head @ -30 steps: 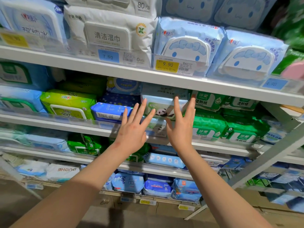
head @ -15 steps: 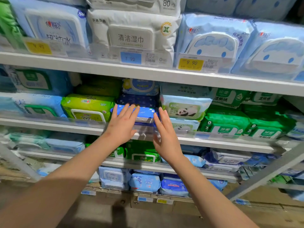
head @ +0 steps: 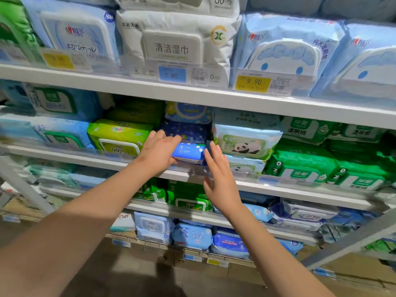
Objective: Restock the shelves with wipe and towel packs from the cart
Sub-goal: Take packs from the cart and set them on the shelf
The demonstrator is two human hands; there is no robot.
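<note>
Blue wipe pack (head: 189, 151) sits at the front edge of the middle shelf (head: 90, 160), lying flat, short end towards the aisle. It lies between a lime-green pack (head: 120, 133) on its left and a panda-printed pack (head: 246, 143) on its right, with a darker blue pack (head: 186, 130) directly behind and above it.

Left hand (head: 157, 152): fingers laid over the top of the pack's left end, thumb tucked beneath the lower edge, so it grips the pack.

Right hand (head: 221, 176): fingers straight and held together, turned edge-on just beside the pack's right end. Actual contact cannot be confirmed from this angle.

Step in hand, as I judge it: seating one pack into its slot and squaring it with its neighbours. The cart is not in view, so the remaining stock cannot be assessed.

Next move, in my opinion: push the pack back until it clears the clear front rail (head: 267, 179), using the right palm to keep it from riding onto the panda pack. The slot looks tight and the film wrapping soft, so an even, level push is called for.
</note>
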